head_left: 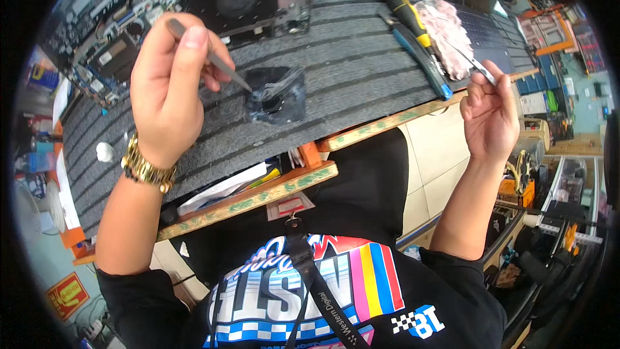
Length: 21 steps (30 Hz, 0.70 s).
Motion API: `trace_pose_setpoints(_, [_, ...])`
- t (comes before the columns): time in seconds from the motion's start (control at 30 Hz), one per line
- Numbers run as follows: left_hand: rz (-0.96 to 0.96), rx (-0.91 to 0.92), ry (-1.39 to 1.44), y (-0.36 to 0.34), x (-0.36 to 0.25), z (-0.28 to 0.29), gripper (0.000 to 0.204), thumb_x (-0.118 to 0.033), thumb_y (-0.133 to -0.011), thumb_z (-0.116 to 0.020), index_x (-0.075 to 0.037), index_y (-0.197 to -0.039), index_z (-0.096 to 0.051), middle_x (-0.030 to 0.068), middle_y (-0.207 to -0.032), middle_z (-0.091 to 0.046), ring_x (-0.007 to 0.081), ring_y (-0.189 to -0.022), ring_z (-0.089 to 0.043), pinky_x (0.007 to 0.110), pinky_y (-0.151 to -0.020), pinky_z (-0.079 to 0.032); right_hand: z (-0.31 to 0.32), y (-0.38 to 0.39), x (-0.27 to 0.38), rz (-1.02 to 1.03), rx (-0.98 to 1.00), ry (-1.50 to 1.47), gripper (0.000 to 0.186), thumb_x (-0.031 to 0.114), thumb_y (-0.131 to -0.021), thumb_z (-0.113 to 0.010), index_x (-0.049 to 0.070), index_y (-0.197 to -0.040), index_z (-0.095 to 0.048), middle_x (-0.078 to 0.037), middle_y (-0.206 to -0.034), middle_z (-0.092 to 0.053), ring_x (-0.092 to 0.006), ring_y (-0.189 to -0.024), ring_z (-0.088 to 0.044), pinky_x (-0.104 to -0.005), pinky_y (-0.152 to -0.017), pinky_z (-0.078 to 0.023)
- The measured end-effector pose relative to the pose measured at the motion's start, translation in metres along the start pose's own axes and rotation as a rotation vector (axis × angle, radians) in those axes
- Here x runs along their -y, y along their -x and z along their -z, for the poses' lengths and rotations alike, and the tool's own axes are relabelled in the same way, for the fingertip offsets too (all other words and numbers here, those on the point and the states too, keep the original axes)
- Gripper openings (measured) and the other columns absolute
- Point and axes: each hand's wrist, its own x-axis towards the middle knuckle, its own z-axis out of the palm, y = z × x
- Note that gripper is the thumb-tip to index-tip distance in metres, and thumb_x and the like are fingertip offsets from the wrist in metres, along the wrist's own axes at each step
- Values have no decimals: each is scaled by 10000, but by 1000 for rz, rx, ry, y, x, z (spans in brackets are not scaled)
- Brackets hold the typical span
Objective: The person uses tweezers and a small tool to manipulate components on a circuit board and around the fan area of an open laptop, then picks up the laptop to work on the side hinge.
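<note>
The left hand [166, 84] pinched a grey tool [223, 65] between thumb and fingers, its narrow end slanting away to the right and toward the body. That tip ended at the left edge of a small dark film [294, 109], which lay right of the pinch and a little nearer the body; whether it touched could not be told. A glossy black patch [272, 102] sat in the middle of the film. Beyond the left grip and to its right was a fan [236, 1] in an opened electronic device [288, 1], and nearer the body and to the left lay a small white ball [104, 151]. The right hand [493, 113], raised well apart, had a slim metal tool [481, 70] pinched in its fingertips, the thin end reaching left and away over a pink cloth [444, 18]. Left of that grip lay a blue-handled tool [420, 55], and farther off a yellow-and-black screwdriver [405, 8]. Several slips seemed possible: the film looked loose on the ribbed mat [355, 39], so a sideways push from the grey tool could have dragged or folded it; if the patch was wet, it could have smeared; and the slim metal tool, held so lightly near its end, could have swivelled if its point snagged the cloth.
</note>
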Motion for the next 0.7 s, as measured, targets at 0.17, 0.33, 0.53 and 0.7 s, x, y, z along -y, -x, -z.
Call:
trace_pose_setpoints(0.17, [45, 118, 19, -14, -35, -25, 239, -235, -1198, -495, -42, -1108, -603, 33, -917, -689, 67, -795, -628, 224, -706, -518, 22, 11, 3, 33, -170, 123, 385, 60, -1108, -551, -94, -1459, -585, -265, -1265, -742, -225, -840, -701, -399, -715, -635])
trace_pose_setpoints(0.33, [120, 291, 14, -25, -60, -71, 283, -224, -1192, -469, -20, -1063, -616, 42, -876, -656, 112, -805, -650, 273, -766, -546, 40, 3, -5, -28, -157, 230, 315, 26, -1093, -558, -69, -1387, -618, -165, -1139, -740, -183, -809, -675, -320, -679, -566])
trace_pose_setpoints(0.53, [440, 395, 224, -27, -49, -137, 267, -244, -1198, -468, -48, -1104, -624, -56, -771, -478, 65, -680, -500, 253, -621, -464, -2, -41, -11, 91, -216, 1331, 351, 327, -960, -813, -16, -1038, -806, -158, -800, -737, -238, -754, -712, -380, -742, -565])
trace_pose_setpoints(0.7, [680, 404, 304, -33, -22, -199, 260, -281, -1163, -543, -51, -1232, -643, -81, -773, -438, 50, -633, -417, 256, -564, -396, -4, -61, -19, 153, -154, 1484, 275, 232, -931, -801, -34, -999, -802, -185, -817, -748, -266, -738, -718, -390, -732, -562])
